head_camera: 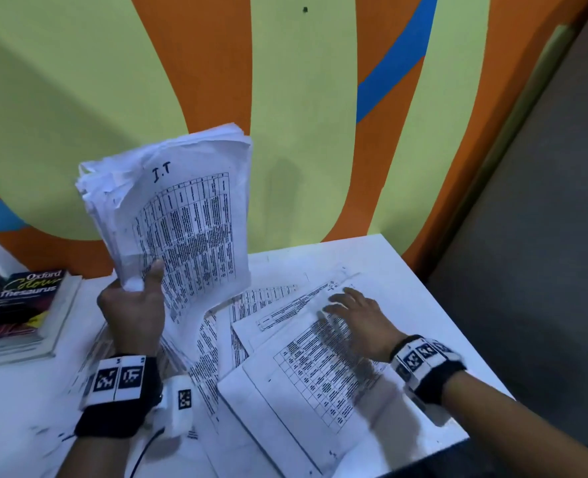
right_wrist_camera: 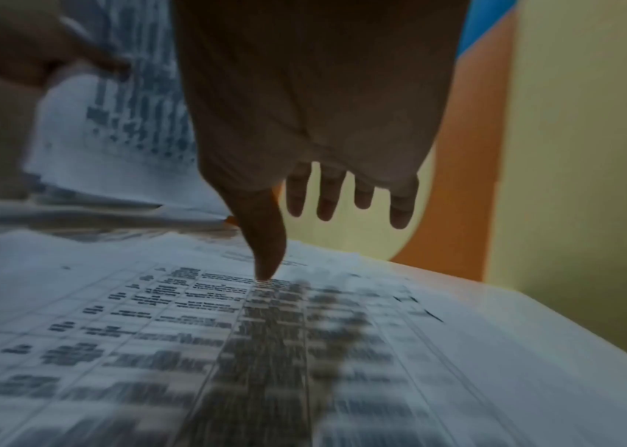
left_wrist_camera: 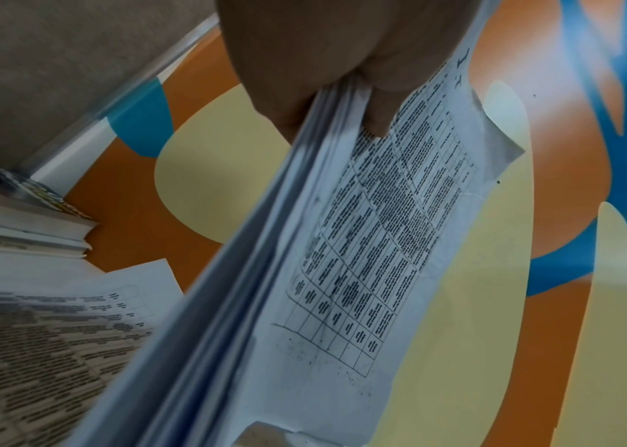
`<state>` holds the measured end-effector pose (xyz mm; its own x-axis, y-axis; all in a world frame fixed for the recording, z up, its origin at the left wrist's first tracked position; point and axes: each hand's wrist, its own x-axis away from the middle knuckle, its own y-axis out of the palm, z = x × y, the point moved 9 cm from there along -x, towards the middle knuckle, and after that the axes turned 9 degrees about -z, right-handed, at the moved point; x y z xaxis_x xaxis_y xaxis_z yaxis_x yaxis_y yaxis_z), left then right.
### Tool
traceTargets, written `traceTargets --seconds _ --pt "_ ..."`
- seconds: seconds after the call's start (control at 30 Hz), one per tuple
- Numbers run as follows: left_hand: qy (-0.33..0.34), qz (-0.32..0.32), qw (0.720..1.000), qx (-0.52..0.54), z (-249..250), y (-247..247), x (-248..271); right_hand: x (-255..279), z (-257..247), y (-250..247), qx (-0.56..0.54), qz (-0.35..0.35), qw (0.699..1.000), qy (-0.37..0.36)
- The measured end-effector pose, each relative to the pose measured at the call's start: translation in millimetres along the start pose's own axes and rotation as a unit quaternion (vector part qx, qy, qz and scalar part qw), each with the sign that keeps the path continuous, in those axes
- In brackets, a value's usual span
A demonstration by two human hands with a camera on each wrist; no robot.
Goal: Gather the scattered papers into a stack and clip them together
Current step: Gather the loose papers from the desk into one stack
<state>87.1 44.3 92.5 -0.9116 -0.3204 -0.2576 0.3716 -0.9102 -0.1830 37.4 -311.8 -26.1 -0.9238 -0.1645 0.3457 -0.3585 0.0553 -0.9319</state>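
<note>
A wall painted in orange, pale green and blue stands behind a white desk pushed up against it. Loose printed sheets lie fanned and overlapping across the desk's middle and right; two books sit stacked at the far left.

The gathering step is in hand, with the clipping not yet begun. The left hand holds a thick bundle of papers upright above the desk, near the wall, its thumb on the front and its fingers curled round the back, gripping the bundle by a lower corner. The right hand lies flat on the topmost loose sheet at the right, fingers spread and straight, the thumb tip seemingly touching the page, though that view is blurred.

The next move calls for sliding or lifting that sheet toward the bundle, then collecting those beneath it. The bundle's edges look ragged, so it will want squaring before clipping. No clip shows in any view.
</note>
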Motion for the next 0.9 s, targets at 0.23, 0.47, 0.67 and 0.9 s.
traceTargets --seconds 0.23,0.47,0.67,0.9 --pt "-0.010 0.010 1.000 -0.027 -3.7 -4.8 9.1 -84.3 -42.7 21.0 0.156 -0.136 0.977 -0.054" --pt "-0.010 0.014 1.000 -0.017 -12.5 -20.5 5.6 -91.9 -49.1 27.1 0.205 -0.195 0.958 -0.035" --pt "-0.029 0.017 0.999 -0.030 -9.1 -26.7 0.6 -62.8 -52.7 -17.3 0.182 0.018 0.981 -0.057" --pt "-0.029 -0.035 0.998 0.041 3.0 -5.0 -3.1 -7.4 -93.4 -148.6 0.170 0.371 0.905 -0.119"
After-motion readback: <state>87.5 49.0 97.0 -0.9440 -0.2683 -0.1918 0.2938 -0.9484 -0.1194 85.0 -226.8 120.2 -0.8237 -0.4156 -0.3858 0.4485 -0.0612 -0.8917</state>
